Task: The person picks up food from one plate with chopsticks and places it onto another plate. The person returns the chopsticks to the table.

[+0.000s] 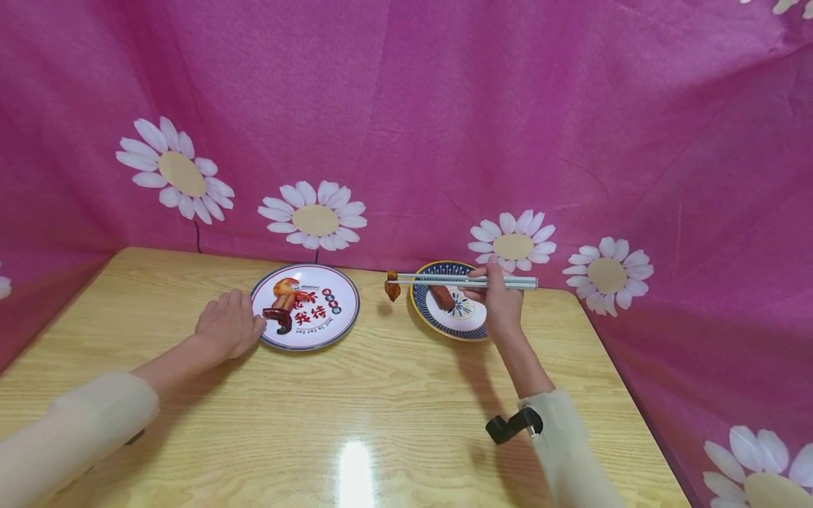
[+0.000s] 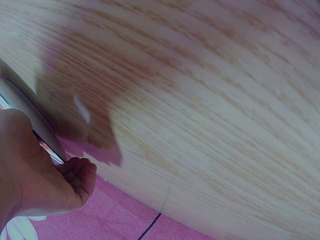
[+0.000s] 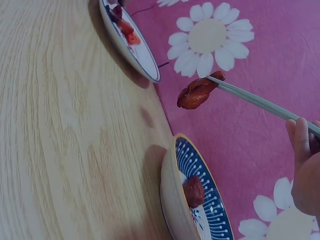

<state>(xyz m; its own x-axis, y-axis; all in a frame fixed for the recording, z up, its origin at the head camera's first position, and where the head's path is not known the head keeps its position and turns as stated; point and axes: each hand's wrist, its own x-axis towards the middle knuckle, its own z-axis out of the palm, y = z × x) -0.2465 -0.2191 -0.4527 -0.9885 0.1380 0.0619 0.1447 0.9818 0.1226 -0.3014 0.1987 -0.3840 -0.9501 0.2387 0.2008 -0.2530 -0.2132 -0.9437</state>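
Note:
My right hand (image 1: 504, 303) grips a pair of metal chopsticks (image 1: 466, 281). Their tips pinch a glossy brown piece of meat, like a small chicken wing (image 3: 197, 93), held in the air between the two dishes. Below the chopsticks stands a blue-patterned bowl (image 1: 438, 328) with a yellow rim, holding a reddish-brown chunk of meat (image 3: 193, 191). At the left, my left hand (image 1: 230, 324) holds the edge of a white plate (image 1: 343, 321) with red lettering, its fingers curled at the rim. On that plate lie an orange-and-tan food piece (image 1: 287, 289) and a dark, glossy curved piece (image 1: 279, 319).
Both dishes stand toward the back of a light wooden table (image 1: 305, 409). A pink cloth (image 1: 413, 141) with large white daisies hangs behind the table and along its sides. A black device (image 1: 508, 427) is strapped at the right sleeve.

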